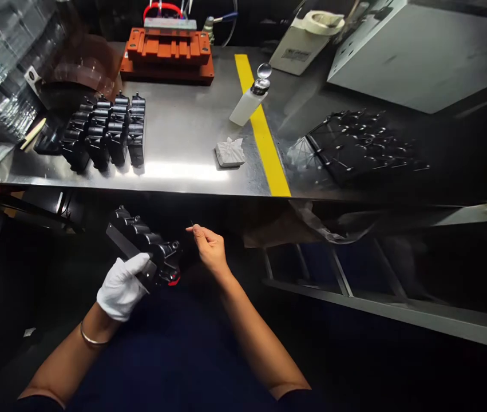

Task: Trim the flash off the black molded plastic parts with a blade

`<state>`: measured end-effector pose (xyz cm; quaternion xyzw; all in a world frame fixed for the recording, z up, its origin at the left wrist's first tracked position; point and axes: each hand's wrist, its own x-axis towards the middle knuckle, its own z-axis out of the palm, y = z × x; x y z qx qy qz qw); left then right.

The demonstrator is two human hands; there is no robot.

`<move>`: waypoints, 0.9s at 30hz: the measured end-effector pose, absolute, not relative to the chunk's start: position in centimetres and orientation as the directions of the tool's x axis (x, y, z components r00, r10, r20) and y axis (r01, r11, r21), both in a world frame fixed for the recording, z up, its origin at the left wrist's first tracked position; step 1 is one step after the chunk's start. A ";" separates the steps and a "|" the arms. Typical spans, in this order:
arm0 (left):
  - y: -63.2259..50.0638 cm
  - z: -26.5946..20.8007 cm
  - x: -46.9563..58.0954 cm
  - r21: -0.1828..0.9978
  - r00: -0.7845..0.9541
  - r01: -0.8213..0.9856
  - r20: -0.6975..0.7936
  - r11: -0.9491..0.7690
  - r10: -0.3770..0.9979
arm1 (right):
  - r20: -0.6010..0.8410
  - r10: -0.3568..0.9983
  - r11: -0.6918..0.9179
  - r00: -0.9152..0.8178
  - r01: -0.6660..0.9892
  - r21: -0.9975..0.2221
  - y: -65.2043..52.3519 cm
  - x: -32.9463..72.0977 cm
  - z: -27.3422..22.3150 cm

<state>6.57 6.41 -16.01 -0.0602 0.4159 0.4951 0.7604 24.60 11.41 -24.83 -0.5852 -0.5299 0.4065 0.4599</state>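
Observation:
My left hand (122, 286), in a white glove, grips a black moulded plastic part (142, 234) with a row of rounded barrels and a flat side. The part is tilted below the bench's front edge, and a small red spot shows at its lower right end. My right hand (212, 249) is bare, a little to the right of the part and apart from it. Its thumb and forefinger are pinched together; a thin dark sliver seems to stick up from them, too small to name.
Similar black parts (117, 134) stand in rows on the metal bench (174, 114). An orange fixture (168, 54), a white bottle (247, 107), a folded white cloth (230, 153) and yellow tape (264, 137) are behind my hands. Small dark stemmed pieces (363, 137) lie right.

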 end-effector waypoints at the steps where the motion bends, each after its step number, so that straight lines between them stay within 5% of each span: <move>1: 6.4 -16.1 6.5 0.372 0.104 -0.800 -0.687 0.471 0.719 | 0.033 0.999 0.023 0.039 0.247 -0.969 10.9 24.8 -24.0; 8: 6.8 -17.7 5.9 0.777 -0.213 -0.594 -0.403 0.210 0.890 | 0.186 0.919 0.274 -0.348 0.224 -0.935 8.5 24.2 -18.4; 18: 6.7 -17.3 6.3 0.768 -0.258 -0.612 -0.419 0.189 0.870 | 0.220 0.897 0.314 -0.383 0.203 -0.927 8.8 24.2 -18.5; 27: 6.6 -18.9 5.9 0.944 -0.206 -0.306 -0.189 0.120 0.960 | 0.208 0.906 0.293 -0.369 0.191 -0.937 8.8 24.2 -18.4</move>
